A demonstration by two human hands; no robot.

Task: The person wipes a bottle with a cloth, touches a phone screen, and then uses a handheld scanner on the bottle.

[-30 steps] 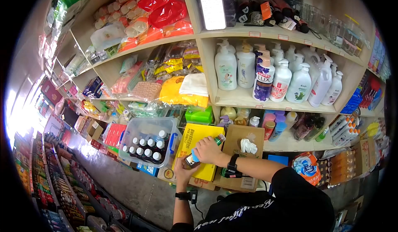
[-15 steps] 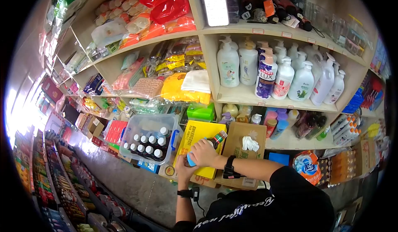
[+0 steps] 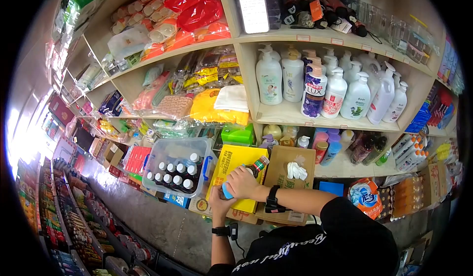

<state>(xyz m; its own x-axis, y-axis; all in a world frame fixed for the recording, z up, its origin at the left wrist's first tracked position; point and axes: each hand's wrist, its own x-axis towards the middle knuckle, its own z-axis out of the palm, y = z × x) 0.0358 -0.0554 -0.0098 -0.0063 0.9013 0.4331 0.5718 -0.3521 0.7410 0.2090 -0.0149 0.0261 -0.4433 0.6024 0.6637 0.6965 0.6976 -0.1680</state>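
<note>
My right hand (image 3: 241,183) is wrapped round a dark bottle (image 3: 259,164) with a red and green label, which lies tilted with one end sticking out past my fingers. My left hand (image 3: 218,200) is closed right beside it, at the bottle's other end. Between the two hands shows a light-blue piece (image 3: 227,190), mostly covered by my fingers. Both hands are over a yellow box (image 3: 231,163). To their left stands a clear plastic bin (image 3: 162,147) with blue handles, holding several white-capped dark bottles (image 3: 180,168).
A cardboard box (image 3: 278,163) with a crumpled white tissue (image 3: 297,171) on it adjoins the yellow box. Behind, shelves hold pump bottles (image 3: 314,91), packaged goods and a lit phone (image 3: 253,10). An orange detergent bag (image 3: 364,198) is at the right; stocked racks (image 3: 74,212) line the left.
Both hands stay in nearly the same place around the bottle. The view has shifted very slightly; nothing else visibly differs.
</note>
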